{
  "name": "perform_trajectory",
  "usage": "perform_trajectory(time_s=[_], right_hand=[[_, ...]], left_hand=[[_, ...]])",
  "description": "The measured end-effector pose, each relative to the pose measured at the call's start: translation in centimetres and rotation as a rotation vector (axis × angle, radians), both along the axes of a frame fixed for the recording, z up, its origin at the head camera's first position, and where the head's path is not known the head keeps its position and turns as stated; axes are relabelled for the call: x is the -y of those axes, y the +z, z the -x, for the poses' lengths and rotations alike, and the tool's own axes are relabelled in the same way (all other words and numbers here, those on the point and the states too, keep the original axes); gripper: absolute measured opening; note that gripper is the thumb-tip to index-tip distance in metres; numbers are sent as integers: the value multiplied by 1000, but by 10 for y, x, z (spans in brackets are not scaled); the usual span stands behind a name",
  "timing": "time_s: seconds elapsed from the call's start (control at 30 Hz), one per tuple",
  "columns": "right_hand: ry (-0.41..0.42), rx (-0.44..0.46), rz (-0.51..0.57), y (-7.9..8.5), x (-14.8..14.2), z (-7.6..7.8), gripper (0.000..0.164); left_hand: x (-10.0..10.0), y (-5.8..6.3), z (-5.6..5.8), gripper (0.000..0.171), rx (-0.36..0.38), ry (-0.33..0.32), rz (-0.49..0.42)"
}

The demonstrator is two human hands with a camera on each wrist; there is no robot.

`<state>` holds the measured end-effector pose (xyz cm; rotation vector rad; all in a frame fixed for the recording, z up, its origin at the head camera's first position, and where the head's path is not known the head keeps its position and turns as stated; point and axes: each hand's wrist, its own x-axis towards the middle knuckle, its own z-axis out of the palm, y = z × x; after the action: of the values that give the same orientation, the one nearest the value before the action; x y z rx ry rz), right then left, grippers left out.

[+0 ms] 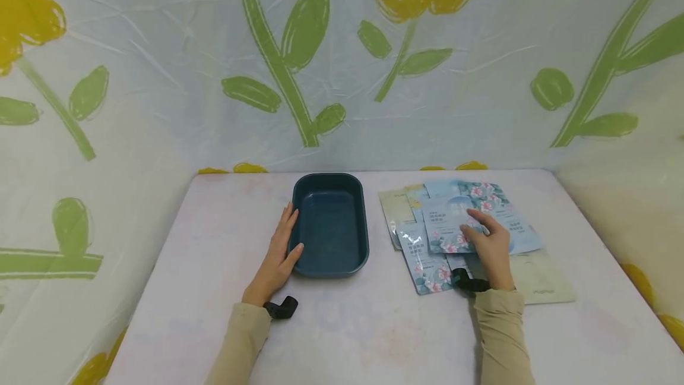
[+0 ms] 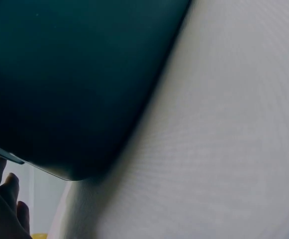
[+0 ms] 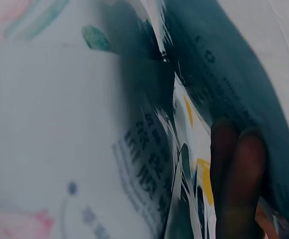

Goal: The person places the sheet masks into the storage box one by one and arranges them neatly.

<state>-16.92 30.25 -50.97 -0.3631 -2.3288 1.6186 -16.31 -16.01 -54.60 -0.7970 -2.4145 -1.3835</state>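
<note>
Resting at left of centre, the left hand (image 1: 275, 260) lays nearly straight fingers against the tray (image 1: 330, 233), smooth, dark blue and round-cornered, mid-frame. Right of centre, the right hand (image 1: 491, 248) pinches a flat, glossy floral packet (image 1: 446, 224) between thumb and fingers. Work looks barely begun: one packet is gripped; the other packets (image 1: 422, 263), thin and shiny, lie overlapped on the table (image 1: 342, 325), outside the tray.

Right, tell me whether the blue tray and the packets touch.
Apart: the head view shows bare tabletop between the blue tray and the packets.
</note>
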Motion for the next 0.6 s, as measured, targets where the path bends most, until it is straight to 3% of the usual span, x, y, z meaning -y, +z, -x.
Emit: perform_trajectory(time_s=[0.33,0.6], right_hand=[[-4,101,119,5,2,-1,43],[-38,55,288,4,3,4,45]], left_hand=[[3,-1,0,66,-27,14,23],[3,-2,1,66,-6,21,42]])
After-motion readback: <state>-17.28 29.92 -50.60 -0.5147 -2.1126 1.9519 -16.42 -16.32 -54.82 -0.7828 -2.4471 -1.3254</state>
